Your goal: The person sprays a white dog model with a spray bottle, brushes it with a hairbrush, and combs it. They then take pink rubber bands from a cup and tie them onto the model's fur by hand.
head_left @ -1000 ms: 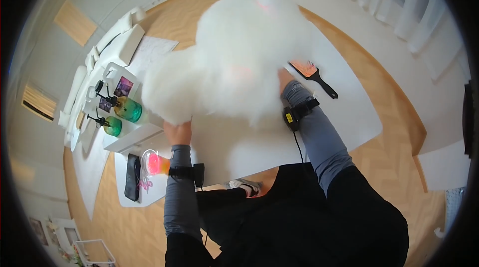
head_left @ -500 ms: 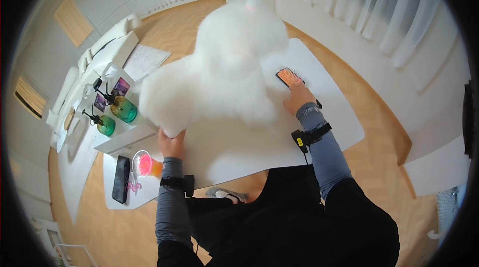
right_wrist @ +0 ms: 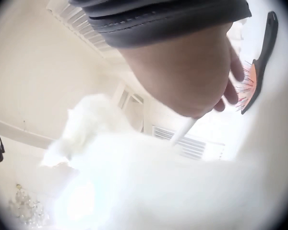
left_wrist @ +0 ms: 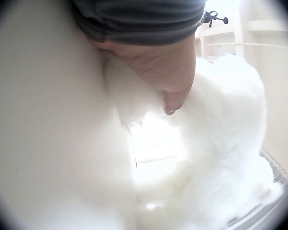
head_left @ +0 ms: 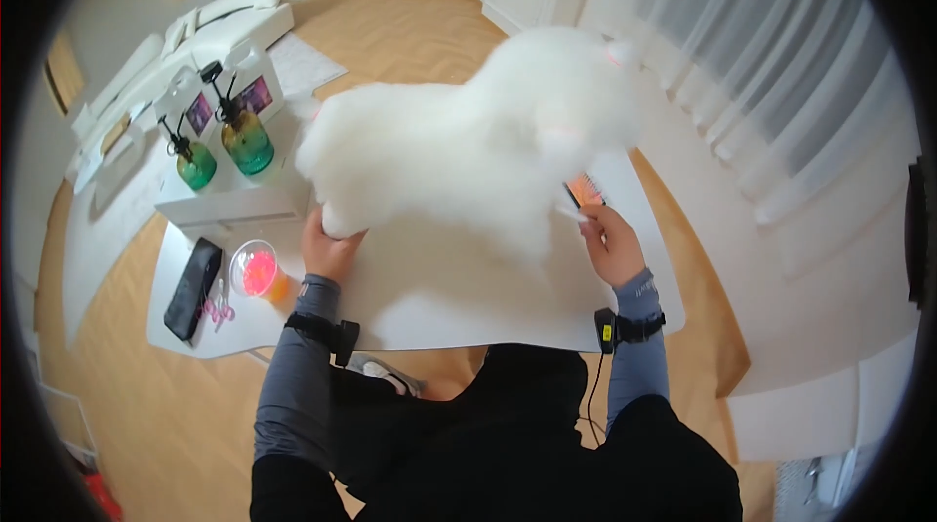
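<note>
A white fluffy dog stands side-on on the white table, its head to the right. My left hand grips the lower part of its hind leg, fingers partly buried in the fur; in the left wrist view the thumb of that hand lies against the coat. My right hand pinches a slim white stick between thumb and fingers, close to the dog's front leg. Its far end blends into the white fur, so I cannot tell what tool it is. Just beyond that hand lies a black brush with an orange pad.
At the left, green spray bottles and white jugs stand on a white raised stand. Nearer are a black pouch, pink-handled scissors and a clear cup with pink and orange contents. Sheer curtains hang at the right.
My right hand has left the dog's front, passed over the brush and now holds the white stick. The dog's head shows farther right. My left hand stays at the hind leg; the head view has shifted.
</note>
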Motion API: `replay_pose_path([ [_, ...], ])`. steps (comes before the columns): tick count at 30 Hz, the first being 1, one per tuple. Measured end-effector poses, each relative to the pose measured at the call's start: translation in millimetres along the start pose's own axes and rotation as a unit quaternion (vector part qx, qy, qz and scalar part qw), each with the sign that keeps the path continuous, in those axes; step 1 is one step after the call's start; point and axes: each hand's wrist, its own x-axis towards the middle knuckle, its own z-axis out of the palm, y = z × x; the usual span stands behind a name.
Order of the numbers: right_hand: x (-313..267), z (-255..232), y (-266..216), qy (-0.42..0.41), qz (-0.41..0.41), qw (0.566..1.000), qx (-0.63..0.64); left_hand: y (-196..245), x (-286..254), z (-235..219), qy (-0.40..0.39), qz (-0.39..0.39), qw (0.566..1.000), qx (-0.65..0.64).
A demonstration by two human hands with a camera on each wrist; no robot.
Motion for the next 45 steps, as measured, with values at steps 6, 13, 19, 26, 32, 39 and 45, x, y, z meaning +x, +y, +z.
replay_pose_path([
  [6,13,14,-100,0.043,-0.2,0.979,-0.008,11,-1,1,-0.016,0.023,1.0,-0.008],
  [13,53,53,-143,0.266,-0.25,0.919,-0.151,7,1,0,-0.002,0.043,0.999,-0.007],
  [19,58,64,-120,0.24,-0.253,0.925,-0.152,-8,2,2,0.006,0.051,0.999,0.01],
  [26,45,55,-108,0.138,-0.292,0.93,-0.174,3,0,1,0.0,0.027,1.0,-0.01],
  [32,44,55,-81,0.034,-0.337,0.909,-0.243,-1,0,1,-0.012,0.01,1.0,-0.005],
  [39,52,33,-114,-0.01,-0.376,0.905,-0.2,3,-1,1,-0.002,0.018,1.0,0.022],
  [45,68,55,-152,-0.026,-0.392,0.885,-0.249,-6,3,-1,-0.01,0.024,1.0,0.009],
])
